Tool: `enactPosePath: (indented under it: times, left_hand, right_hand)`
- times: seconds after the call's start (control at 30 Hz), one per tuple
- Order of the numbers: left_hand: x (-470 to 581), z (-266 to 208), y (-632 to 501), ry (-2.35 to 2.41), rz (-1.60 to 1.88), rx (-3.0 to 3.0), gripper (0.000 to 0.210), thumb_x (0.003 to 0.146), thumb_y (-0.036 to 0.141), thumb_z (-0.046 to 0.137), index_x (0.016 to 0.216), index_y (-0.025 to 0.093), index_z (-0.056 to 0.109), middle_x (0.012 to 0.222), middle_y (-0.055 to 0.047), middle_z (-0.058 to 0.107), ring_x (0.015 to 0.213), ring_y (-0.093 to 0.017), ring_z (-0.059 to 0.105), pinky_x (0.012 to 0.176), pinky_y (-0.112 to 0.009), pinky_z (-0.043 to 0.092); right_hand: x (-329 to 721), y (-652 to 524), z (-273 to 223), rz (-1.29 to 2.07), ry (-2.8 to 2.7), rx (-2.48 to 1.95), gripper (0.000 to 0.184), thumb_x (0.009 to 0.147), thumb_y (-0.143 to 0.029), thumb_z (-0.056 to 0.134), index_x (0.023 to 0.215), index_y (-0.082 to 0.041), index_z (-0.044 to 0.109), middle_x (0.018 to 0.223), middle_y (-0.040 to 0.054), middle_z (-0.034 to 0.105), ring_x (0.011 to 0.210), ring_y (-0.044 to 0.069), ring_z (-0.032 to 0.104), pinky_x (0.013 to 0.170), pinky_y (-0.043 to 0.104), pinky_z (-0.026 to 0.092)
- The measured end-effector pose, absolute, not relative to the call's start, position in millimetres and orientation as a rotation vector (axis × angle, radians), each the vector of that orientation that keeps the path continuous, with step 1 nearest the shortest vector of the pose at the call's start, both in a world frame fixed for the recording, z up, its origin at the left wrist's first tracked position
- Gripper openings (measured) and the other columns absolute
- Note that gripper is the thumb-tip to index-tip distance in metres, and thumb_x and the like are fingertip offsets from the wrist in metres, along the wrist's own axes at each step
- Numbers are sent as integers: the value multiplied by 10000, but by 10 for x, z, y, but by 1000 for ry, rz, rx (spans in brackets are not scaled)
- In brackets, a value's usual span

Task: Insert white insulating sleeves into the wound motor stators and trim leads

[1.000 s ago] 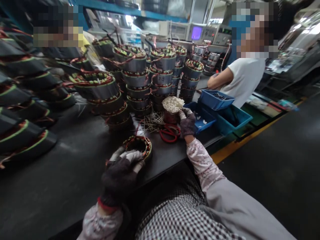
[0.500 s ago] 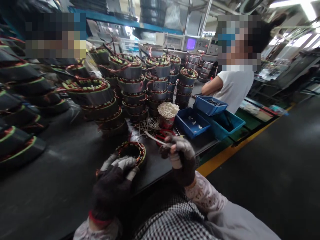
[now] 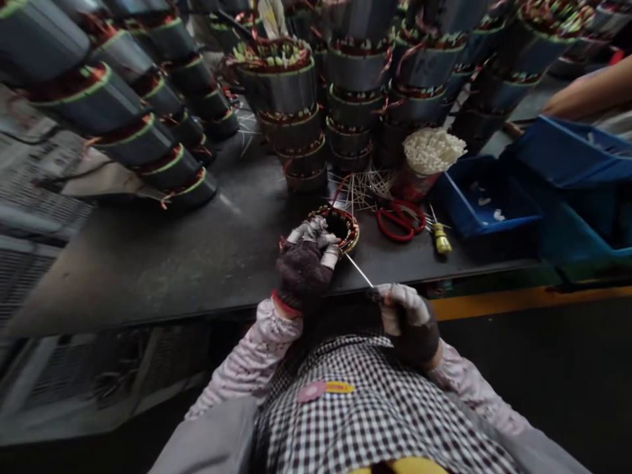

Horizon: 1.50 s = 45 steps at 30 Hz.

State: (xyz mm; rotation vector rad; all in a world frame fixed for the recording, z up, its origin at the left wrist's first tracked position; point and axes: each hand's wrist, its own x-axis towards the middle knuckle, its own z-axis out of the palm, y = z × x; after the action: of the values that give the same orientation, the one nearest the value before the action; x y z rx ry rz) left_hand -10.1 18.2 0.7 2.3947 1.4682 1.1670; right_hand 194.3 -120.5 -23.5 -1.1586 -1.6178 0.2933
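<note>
A straight white strand between right hand and wound ring

The left hand curls over the left near side of the wound ring, which sits close to the near edge of the desk. The right hand, out past that edge, has a narrow grip pinched on the white strand; whether the far end is fastened to the ring cannot be told. A hard pull could snap the strand or slip it from the gloved fingers, and a loose left hold could let the ring skid nearer the edge. The red scissors and yellow-handled tool lie to the right, where a sweeping forearm might catch them.

The dark desk has a dull sheen. Beyond the ring are loose white sticks; tall stacks of wound rings fill the far side and might topple if bumped. A yellow line crosses the floor at right.
</note>
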Motion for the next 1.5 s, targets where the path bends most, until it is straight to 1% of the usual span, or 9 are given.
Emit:
enactPosePath:
  times: [0.2, 0.3, 0.4, 0.6, 0.77, 1.0, 1.23, 1.4, 1.5]
  left_hand:
    - [-96, 52, 178, 1511, 1131, 2318, 343, 979, 391, 679, 1226, 178, 783, 1309, -141, 805, 1353, -339, 695, 1241, -514, 520]
    - [-82, 55, 174, 1468, 1167, 2218, 244, 952, 353, 712, 1129, 213, 806, 1313, -109, 806, 1344, -324, 704, 1246, -513, 521]
    - [-43, 59, 165, 1392, 1224, 1975, 195, 944, 308, 724, 1104, 226, 797, 1167, -74, 841, 1185, -263, 774, 1159, -466, 596]
    - [-33, 104, 159, 1223, 1299, 2034, 99, 928, 313, 746, 925, 240, 813, 977, -7, 856, 1045, -211, 791, 1259, -512, 496]
    - [-59, 189, 161, 1171, 1243, 2111, 112, 936, 295, 715, 931, 244, 814, 1004, -4, 860, 1049, -214, 793, 1269, -538, 475]
    - [-71, 223, 148, 1211, 1172, 2060, 127, 942, 312, 714, 972, 250, 820, 1076, -16, 860, 1086, -220, 789, 1270, -520, 479]
    - [-174, 251, 177, 1067, 1173, 2097, 212, 972, 386, 665, 1052, 277, 829, 1106, -5, 857, 1090, -216, 790, 1262, -493, 484]
    - [-142, 216, 228, 1110, 1197, 2162, 171, 973, 416, 670, 999, 335, 818, 1038, 44, 861, 1024, -221, 802, 1284, -520, 462]
    - [-110, 218, 208, 1148, 1192, 2226, 198, 989, 408, 640, 1023, 328, 817, 1060, 36, 862, 1069, -234, 799, 1256, -503, 497]
  right_hand:
    - [1810, -1010, -96, 239, -1685, -1107, 557, 943, -64, 620, 1443, -308, 601, 1027, 33, 790, 897, 188, 773, 813, 318, 670]
    - [1761, -860, -120, 322, -1645, -1038, 434, 966, -77, 605, 1322, -304, 706, 1156, 45, 816, 1071, 211, 793, 925, 359, 680]
    - [1701, -687, -79, 536, -1503, -1024, 254, 992, -148, 641, 1149, -293, 778, 1096, 21, 842, 1045, 204, 804, 987, 392, 671]
    - [1721, -440, 185, 957, -1194, -1048, 150, 908, -345, 830, 996, -250, 753, 920, -1, 812, 767, 160, 751, 734, 311, 662]
    - [1783, -359, 329, 767, -1478, -1116, 52, 946, -292, 772, 959, -242, 772, 933, 22, 805, 807, 171, 737, 834, 359, 650]
    - [1764, -274, 236, 704, -1583, -1266, 112, 988, -315, 706, 1033, -241, 777, 927, 37, 800, 864, 196, 743, 907, 395, 646]
    - [1759, -142, 265, 189, -1808, -1126, 164, 1023, -256, 657, 1084, -289, 807, 1085, 71, 804, 1071, 229, 739, 960, 410, 643]
    - [1781, -116, 381, 225, -1832, -1035, 131, 1011, -265, 673, 1023, -276, 803, 1139, 87, 755, 1103, 240, 729, 960, 429, 658]
    - [1724, -208, 406, 509, -1690, -954, 107, 1022, -299, 678, 1044, -289, 782, 1168, 76, 734, 1073, 239, 738, 936, 432, 671]
